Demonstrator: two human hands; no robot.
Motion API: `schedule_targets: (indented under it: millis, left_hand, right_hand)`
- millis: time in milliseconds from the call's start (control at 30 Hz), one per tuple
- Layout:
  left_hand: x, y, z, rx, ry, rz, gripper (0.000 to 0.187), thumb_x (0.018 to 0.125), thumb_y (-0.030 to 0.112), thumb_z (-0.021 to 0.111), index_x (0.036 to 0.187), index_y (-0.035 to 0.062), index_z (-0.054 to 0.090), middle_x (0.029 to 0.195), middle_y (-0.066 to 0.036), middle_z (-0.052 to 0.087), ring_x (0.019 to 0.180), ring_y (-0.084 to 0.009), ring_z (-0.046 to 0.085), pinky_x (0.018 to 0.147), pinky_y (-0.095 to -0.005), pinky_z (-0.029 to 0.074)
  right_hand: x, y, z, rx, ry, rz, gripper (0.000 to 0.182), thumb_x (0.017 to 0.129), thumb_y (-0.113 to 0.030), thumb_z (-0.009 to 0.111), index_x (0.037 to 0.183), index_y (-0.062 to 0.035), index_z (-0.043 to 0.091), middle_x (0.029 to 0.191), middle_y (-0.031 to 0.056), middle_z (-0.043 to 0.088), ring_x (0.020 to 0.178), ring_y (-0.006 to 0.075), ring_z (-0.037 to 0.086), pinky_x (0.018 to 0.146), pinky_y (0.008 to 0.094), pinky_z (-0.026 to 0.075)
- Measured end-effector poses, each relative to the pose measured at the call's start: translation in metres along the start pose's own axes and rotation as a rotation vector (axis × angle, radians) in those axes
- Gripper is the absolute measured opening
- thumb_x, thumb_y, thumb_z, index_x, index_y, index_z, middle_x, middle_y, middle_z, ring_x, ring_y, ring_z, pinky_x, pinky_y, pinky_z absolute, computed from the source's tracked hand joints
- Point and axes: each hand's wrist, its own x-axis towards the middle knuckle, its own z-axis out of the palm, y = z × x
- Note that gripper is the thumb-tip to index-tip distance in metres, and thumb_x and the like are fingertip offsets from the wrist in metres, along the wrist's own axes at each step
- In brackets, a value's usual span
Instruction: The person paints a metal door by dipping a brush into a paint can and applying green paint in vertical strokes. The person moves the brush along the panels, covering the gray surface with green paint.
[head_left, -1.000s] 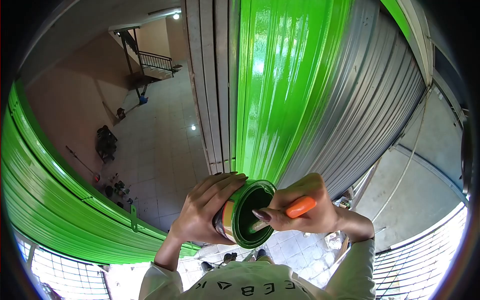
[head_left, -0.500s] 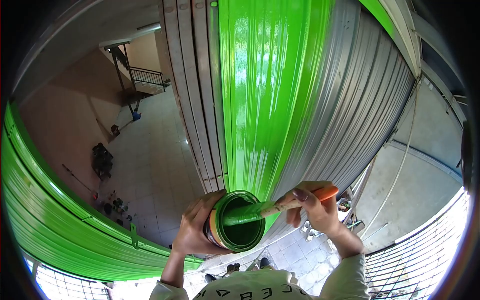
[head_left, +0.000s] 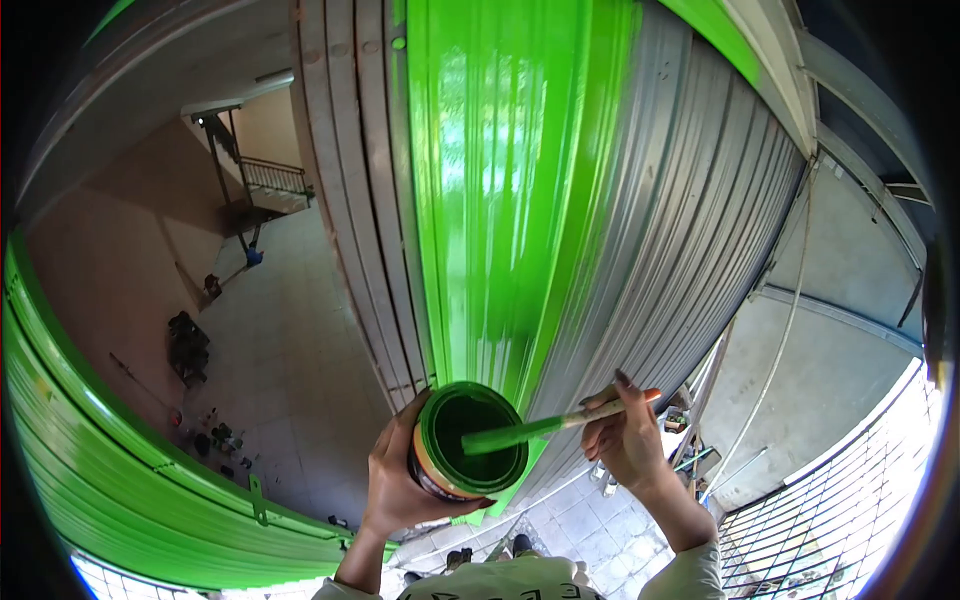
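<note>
My left hand (head_left: 395, 480) is wrapped round the side of an open paint can (head_left: 436, 462), its mouth tilted toward me. Green paint coats the can's rim and inner wall. In my right hand (head_left: 628, 436) a paintbrush (head_left: 578, 416) is gripped by its pale, orange-tipped handle. The brush's green-coated bristles lie over the can's mouth and point left. Just beyond the can rises a corrugated metal door panel (head_left: 500, 200), wet and glossy green on its left part. Its bare grey ribbed section (head_left: 670, 200) continues to the right.
Unpainted metal slats (head_left: 350, 180) border the green strip on the left, beside a tiled room (head_left: 270, 330). A green folding door (head_left: 120, 460) curves along the lower left. A rope (head_left: 785, 340) hangs at right, near a wire-mesh grille (head_left: 830, 520).
The brush has turned in my right hand, showing its narrow edge, and its bristles have shifted slightly within the can's mouth. My view has moved a little, sliding the door panels left.
</note>
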Motion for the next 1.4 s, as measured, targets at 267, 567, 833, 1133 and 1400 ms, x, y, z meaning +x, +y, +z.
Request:
schedule_targets:
  millis: [267, 567, 833, 1133, 1400]
  left_hand:
    - [0.004, 0.001, 0.005, 0.006, 0.027, 0.046, 0.109, 0.045, 0.037, 0.096, 0.132, -0.0061, 0.046, 0.116, -0.022, 0.062, 0.102, -0.0351, 0.067, 0.091, -0.0439, 0.054]
    - [-0.010, -0.004, 0.011, -0.148, -0.004, 0.007, 0.112, 0.045, 0.038, 0.097, 0.133, -0.0060, 0.044, 0.116, -0.021, 0.062, 0.103, -0.0351, 0.067, 0.092, -0.0449, 0.055]
    - [-0.024, -0.001, 0.014, -0.177, -0.062, -0.097, 0.115, 0.038, 0.030, 0.098, 0.133, -0.0057, 0.045, 0.114, -0.018, 0.065, 0.105, -0.0308, 0.067, 0.093, -0.0426, 0.055]
    - [-0.035, -0.015, 0.011, -0.156, -0.065, -0.153, 0.114, 0.045, 0.034, 0.097, 0.139, -0.0015, 0.042, 0.122, -0.019, 0.061, 0.111, -0.0327, 0.063, 0.093, -0.0465, 0.054]
    - [-0.031, -0.019, 0.015, -0.154, -0.091, -0.124, 0.115, 0.046, 0.038, 0.097, 0.139, -0.0008, 0.041, 0.121, -0.020, 0.062, 0.107, -0.0327, 0.065, 0.090, -0.0459, 0.057]
  right_hand:
    - [0.002, -0.053, 0.006, -0.102, -0.041, -0.690, 0.044, 0.101, -0.035, 0.043, 0.087, 0.0035, 0.059, 0.067, 0.0177, 0.064, 0.045, 0.0233, 0.060, 0.040, 0.0338, 0.049]
    - [0.109, -0.156, 0.053, -1.168, 0.462, -2.011, 0.014, 0.081, -0.004, 0.070, 0.094, -0.0035, 0.070, 0.071, 0.0052, 0.070, 0.052, 0.0117, 0.063, 0.051, 0.0220, 0.049]
    - [0.170, -0.180, 0.062, -1.289, 0.653, -2.121, 0.022, 0.077, -0.005, 0.074, 0.098, -0.0079, 0.071, 0.061, 0.0021, 0.061, 0.044, 0.0107, 0.053, 0.041, 0.0264, 0.040]
    - [0.120, -0.148, 0.058, -1.333, 0.686, -2.137, 0.009, 0.084, -0.007, 0.066, 0.091, -0.0031, 0.072, 0.060, 0.0051, 0.063, 0.045, 0.0108, 0.055, 0.044, 0.0241, 0.043]
    - [0.173, -0.201, 0.091, -1.243, 0.689, -2.358, 0.009, 0.078, -0.006, 0.072, 0.086, -0.0059, 0.071, 0.056, 0.0008, 0.056, 0.040, 0.0105, 0.048, 0.038, 0.0251, 0.037]
